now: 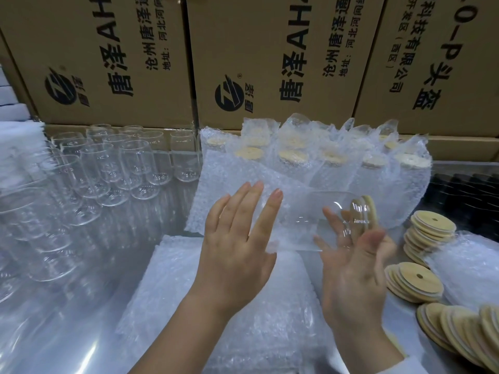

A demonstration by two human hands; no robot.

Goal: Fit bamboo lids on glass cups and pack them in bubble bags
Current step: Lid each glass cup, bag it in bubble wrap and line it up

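A clear glass cup (305, 211) lies on its side in the air above a stack of flat bubble bags (189, 292). A bamboo lid (368, 209) sits on its right end. My left hand (237, 238) has straight fingers, its back is toward me, and it touches the cup's base end. My right hand (353, 271) is palm up with spread fingers under the lidded end, and it looks blurred. Behind them, several cups with lids stand upright in bubble bags (310, 163).
Several empty glass cups (121, 168) stand upside down at the left. Loose bamboo lids lie in piles at the right (432, 228) (413, 282) (459, 330). Printed cartons (270, 63) wall off the back. Dark objects (464, 190) sit at the far right.
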